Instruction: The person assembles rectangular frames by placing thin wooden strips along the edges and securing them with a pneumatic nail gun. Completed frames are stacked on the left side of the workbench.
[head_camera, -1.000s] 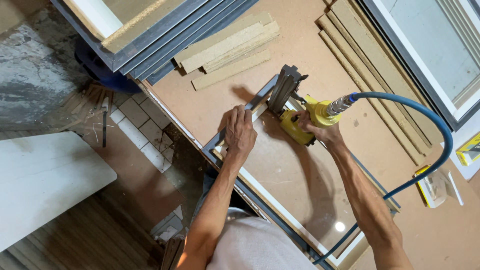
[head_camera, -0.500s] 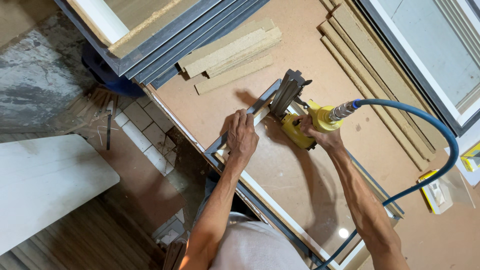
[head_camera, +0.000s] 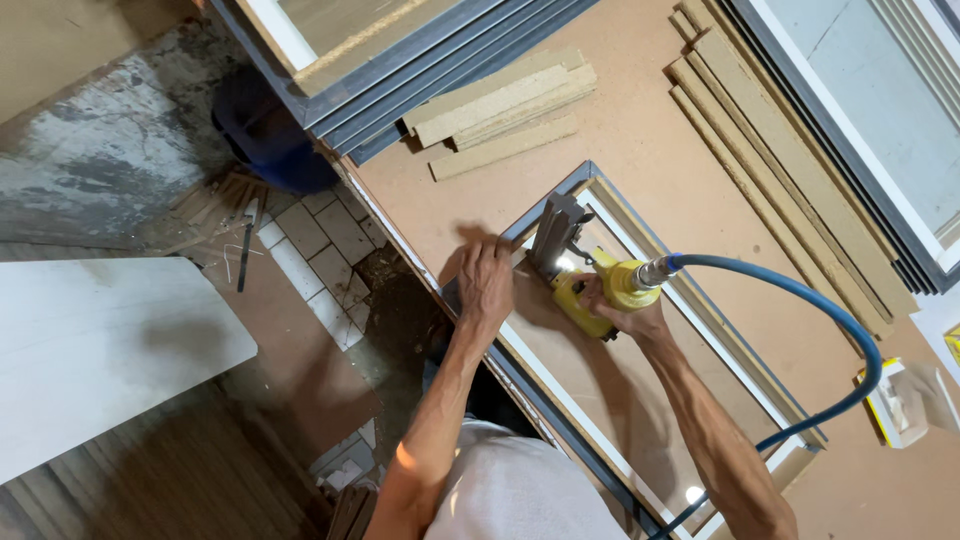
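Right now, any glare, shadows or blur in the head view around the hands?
Head view: sharp overall, no motion blur; a small bright glare spot on the board near the bottom edge; the left hand casts a soft shadow across the grey frame; the yellow nail gun in the right hand is well lit.

Both bare arms reach forward. The left hand (head_camera: 487, 285) lies palm down, fingers spread flat; just beside it, the right hand (head_camera: 622, 312) is curled tight.

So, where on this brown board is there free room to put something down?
Bare board lies between the short wood strips and the long strips. The panel inside the frame is partly free. Around the nail gun, both hands and the blue hose it is crowded.
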